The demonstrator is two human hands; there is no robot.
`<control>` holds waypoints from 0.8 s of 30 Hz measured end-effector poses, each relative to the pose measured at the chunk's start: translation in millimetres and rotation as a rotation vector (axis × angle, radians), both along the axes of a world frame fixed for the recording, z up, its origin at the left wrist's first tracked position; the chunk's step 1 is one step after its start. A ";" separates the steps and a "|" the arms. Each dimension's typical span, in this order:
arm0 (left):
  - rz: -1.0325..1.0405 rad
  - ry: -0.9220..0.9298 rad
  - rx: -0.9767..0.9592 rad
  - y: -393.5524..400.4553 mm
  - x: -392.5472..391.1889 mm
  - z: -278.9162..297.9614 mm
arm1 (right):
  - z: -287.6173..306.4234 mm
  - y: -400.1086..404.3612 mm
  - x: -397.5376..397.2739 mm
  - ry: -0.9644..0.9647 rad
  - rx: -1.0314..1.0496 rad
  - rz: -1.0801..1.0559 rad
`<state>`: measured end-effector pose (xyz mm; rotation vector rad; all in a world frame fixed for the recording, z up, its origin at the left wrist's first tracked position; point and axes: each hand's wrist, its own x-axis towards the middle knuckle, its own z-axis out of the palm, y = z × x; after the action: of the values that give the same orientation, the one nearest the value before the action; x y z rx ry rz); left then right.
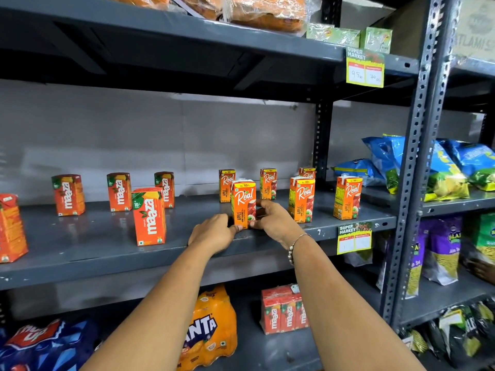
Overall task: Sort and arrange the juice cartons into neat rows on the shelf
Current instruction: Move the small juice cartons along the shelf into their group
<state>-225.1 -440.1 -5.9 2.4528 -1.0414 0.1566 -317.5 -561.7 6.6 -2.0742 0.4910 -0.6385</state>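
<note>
Orange cartons [243, 202], grey shelf [80, 253]

So the juice cartons are all upright on the grey shelf [80, 253], just scattered w/ gaps. Left half: five red-orange Maaza cartons, one [149, 216] out front, three further back [68, 195] [119, 192] [164, 189], and one [10, 228] at the far left edge, cut off. Right half: six orange Real apple cartons; one [243, 203] near the front edge, two behind it [227, 185] [267, 183], two more to the right [301, 199] [347, 197], last one [307, 172] mostly hidden at the back
</note>
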 end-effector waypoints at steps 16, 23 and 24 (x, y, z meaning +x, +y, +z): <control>0.019 -0.034 0.000 0.1 0.1 0.0 | -0.4 1.4 -0.9 0.012 -0.027 -0.017; 0.003 -0.013 -0.004 2.9 -3.7 2.9 | 1.9 4.3 -4.0 -0.004 0.036 -0.010; 0.000 -0.010 -0.005 4.2 -4.8 3.2 | 1.7 6.7 -4.9 -0.018 0.029 -0.018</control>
<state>-229.9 -435.8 -2.7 2.4501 -1.0439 0.1710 -322.4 -555.0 8.2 -2.0373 0.5062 -0.6563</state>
